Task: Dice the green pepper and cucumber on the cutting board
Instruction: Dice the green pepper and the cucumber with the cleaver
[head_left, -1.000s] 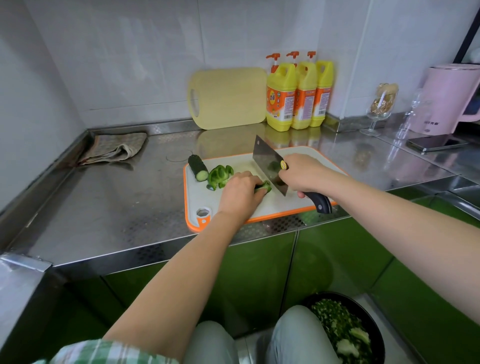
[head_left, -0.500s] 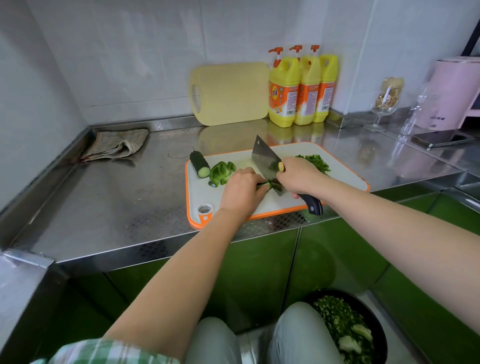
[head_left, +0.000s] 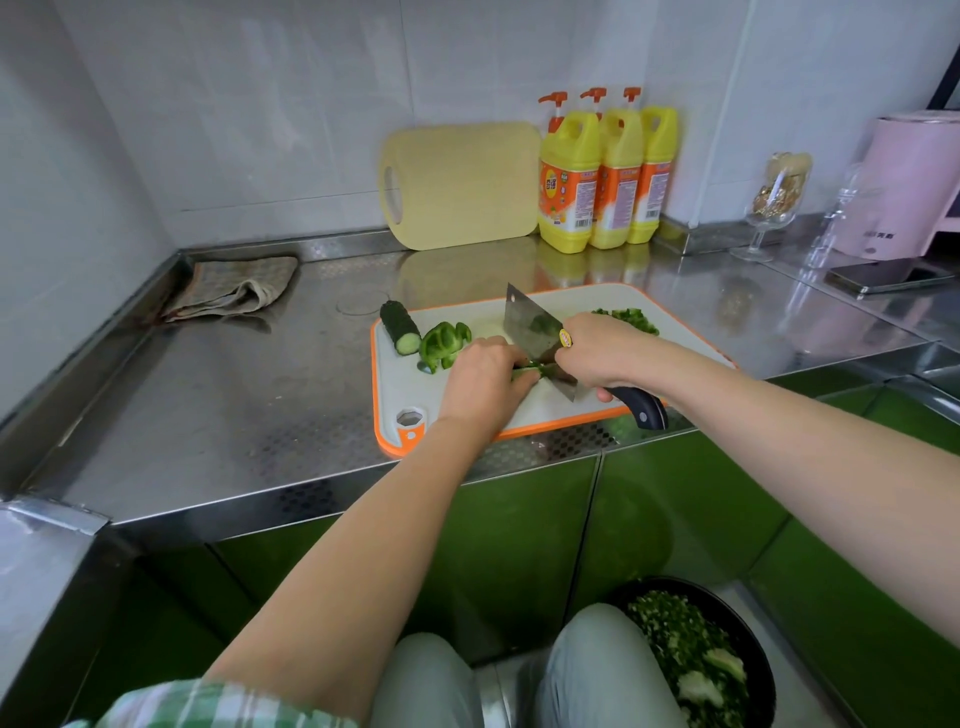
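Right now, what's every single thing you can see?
counter: 1, steel, under everything
cutting board: 1, white with orange rim, counter front
cucumber: 1 piece, dark green, board's far left
pepper chunks: few, green, beside cucumber
pepper strip: 1, green, at cleaver's edge
diced bits: 1 heap, green, board's far right
cleaver: 1, steel, black handle, over board
yellow board: 1, yellow, leaning on wall
soap bottles: 3, yellow, by wall
cloth: 1, beige, back left
stemmed glass: 1, clear, back right
pink appliance: 1, pink, far right
phone: 1, dark, by appliance
bowl: 1, black, by knees, holding chopped greens
left hand: 1, holds pepper strip
right hand: 1, grips cleaver
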